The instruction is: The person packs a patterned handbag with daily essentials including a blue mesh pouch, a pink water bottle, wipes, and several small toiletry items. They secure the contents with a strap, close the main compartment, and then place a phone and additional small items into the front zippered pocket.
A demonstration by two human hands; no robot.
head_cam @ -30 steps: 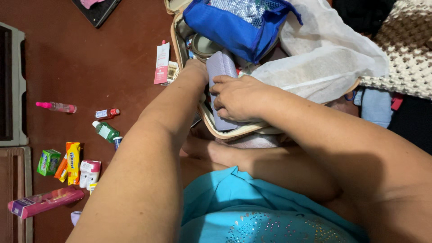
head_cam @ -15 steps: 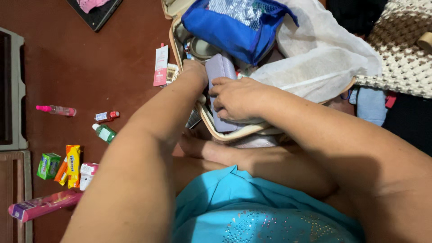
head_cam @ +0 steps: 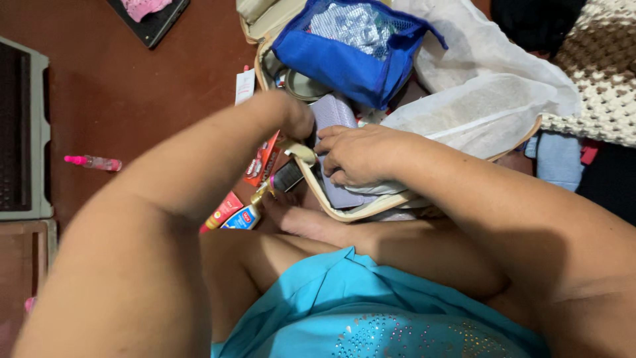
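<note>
On the floor in front of me, the biggest thing is the open bag [head_cam: 371,211] w/ a beige rim. In its far half sit 1 white cloth sack [head_cam: 490,99] and 1 blue mesh pouch [head_cam: 344,63]. Nearer me, by the bag's left rim, is 1 purple pouch [head_cam: 331,113].

My right hand [head_cam: 361,156] lies on that pouch, fingers [head_cam: 331,174] close together and bent over its left edge, clamped on it. My left hand [head_cam: 295,119] is at the bag's left rim, just beside the pouch. It's balled up, and I can't tell if it grips anything.

Changed vs half a sec ago: my left arm swung across, so the green bottle and small boxes on the floor's left side are now hidden. Both hands stayed at the pouch.

Small stuff on the floor by the bag's left rim:
- 2 sachets: 1 red sachet [head_cam: 262,159], 1 white sachet [head_cam: 245,85]
- 2 tubes: 1 red tube [head_cam: 222,211], 1 blue-white tube [head_cam: 242,217]
- 1 dark bottle [head_cam: 286,178]

Toward the floor's left edge: 1 pink bottle [head_cam: 93,162].
</note>
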